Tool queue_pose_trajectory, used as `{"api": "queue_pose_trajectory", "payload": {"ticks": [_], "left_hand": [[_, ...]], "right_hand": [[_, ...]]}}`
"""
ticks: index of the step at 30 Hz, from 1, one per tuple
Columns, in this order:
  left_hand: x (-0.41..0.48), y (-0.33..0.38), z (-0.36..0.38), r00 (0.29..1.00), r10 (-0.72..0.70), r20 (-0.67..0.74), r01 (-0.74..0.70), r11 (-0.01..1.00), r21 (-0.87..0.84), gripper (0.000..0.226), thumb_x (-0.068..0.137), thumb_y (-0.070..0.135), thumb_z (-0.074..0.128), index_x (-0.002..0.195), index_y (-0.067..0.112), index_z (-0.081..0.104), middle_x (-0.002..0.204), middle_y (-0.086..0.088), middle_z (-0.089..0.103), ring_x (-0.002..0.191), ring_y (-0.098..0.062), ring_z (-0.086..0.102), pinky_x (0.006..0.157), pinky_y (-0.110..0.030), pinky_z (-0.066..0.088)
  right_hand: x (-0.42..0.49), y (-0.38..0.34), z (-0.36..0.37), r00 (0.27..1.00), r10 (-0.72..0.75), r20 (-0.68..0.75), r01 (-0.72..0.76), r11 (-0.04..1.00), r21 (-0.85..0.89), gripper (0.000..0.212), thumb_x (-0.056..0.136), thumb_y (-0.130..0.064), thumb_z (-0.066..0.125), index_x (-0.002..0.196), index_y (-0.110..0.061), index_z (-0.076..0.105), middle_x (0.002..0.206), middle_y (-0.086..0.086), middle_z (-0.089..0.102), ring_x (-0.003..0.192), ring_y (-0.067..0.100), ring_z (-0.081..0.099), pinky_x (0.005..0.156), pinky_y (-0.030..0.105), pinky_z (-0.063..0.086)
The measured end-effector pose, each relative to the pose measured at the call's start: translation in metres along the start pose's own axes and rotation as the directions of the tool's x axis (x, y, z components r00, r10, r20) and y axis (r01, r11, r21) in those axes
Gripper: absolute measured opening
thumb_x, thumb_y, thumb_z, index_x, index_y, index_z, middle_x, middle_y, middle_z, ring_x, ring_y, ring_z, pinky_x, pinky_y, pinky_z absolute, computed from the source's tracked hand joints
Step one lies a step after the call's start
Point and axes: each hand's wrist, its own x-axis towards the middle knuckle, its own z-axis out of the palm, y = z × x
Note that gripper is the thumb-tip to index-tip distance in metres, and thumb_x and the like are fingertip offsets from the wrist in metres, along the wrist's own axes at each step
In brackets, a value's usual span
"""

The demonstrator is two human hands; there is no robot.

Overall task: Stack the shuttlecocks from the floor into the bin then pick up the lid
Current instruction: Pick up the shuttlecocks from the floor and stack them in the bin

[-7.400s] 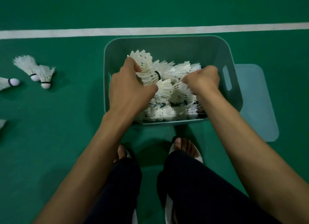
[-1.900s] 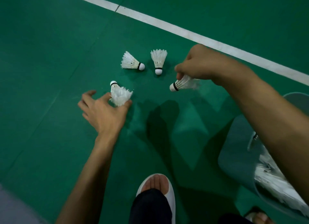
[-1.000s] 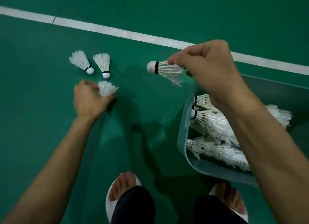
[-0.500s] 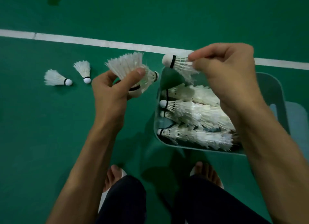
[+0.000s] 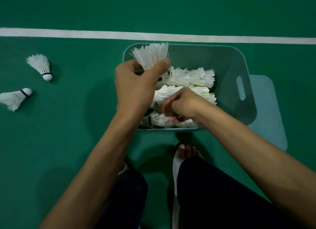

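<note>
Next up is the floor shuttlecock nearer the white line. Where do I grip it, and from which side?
Probably pinch the shuttlecock at its narrow waist by the black band, coming from above. It lies on its side, cork toward you, feathers flaring toward the white line; a pinch there spares the feathers.

Stacked shuttlecocks [image 5: 193, 78]: lying inside the bin [image 5: 239, 61].
Loose shuttlecocks [image 5: 41, 64]: lying left of the bin.
Lid [image 5: 270, 117]: lying right of the bin.
Line [image 5: 85, 34]: running behind the bin.
</note>
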Motion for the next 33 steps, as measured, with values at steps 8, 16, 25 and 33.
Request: {"api": "queue_pose_trajectory", "payload": {"ticks": [8,16,25,33], "left_hand": [[0.009,-0.007,-0.016,0.997,0.071,-0.018,-0.069,0.993,0.097,0.026,0.085,0.024,0.079,0.091,0.000,0.076,0.085,-0.017,0.077,0.083,-0.039,0.074,0.073,-0.052,0.062],[0.014,-0.013,-0.004,0.994,0.095,0.057,-0.104,0.981,0.164,0.033,0.083,0.029,0.079,0.086,-0.003,0.073,0.083,-0.021,0.074,0.079,-0.043,0.069,0.071,-0.056,0.057],[0.010,-0.017,-0.003,0.996,0.077,0.055,-0.085,0.983,0.166,0.030,0.084,0.024,0.079,0.090,-0.005,0.074,0.085,-0.020,0.076,0.083,-0.041,0.071,0.071,-0.051,0.059],[0.013,-0.020,0.001,0.996,0.066,0.064,-0.075,0.987,0.143,0.028,0.084,0.023,0.079,0.090,-0.004,0.075,0.085,-0.021,0.076,0.084,-0.043,0.072,0.071,-0.050,0.060]], "right_hand": [[0.029,-0.011,0.032,0.993,0.118,0.008,-0.118,0.992,0.053,0.023,0.084,-0.003,0.077,0.103,0.011,0.072,0.101,0.024,0.076,0.054,0.022,0.056,0.060,0.033,0.049],[0.038,-0.004,0.026,0.992,0.125,0.017,-0.125,0.992,0.033,0.012,0.088,0.000,0.072,0.077,0.002,0.067,0.101,0.026,0.076,0.049,0.022,0.053,0.052,0.030,0.048],[0.030,-0.013,0.019,0.995,0.074,0.063,-0.072,0.997,-0.029,0.008,0.092,0.003,0.067,0.093,0.009,0.072,0.103,0.028,0.074,0.071,0.029,0.061,0.071,0.038,0.053],[0.025,-0.008,0.014,0.997,0.050,0.060,-0.051,0.999,0.012,0.006,0.090,0.002,0.070,0.086,0.001,0.074,0.089,0.021,0.073,0.049,0.020,0.059,0.075,0.040,0.058]]}}
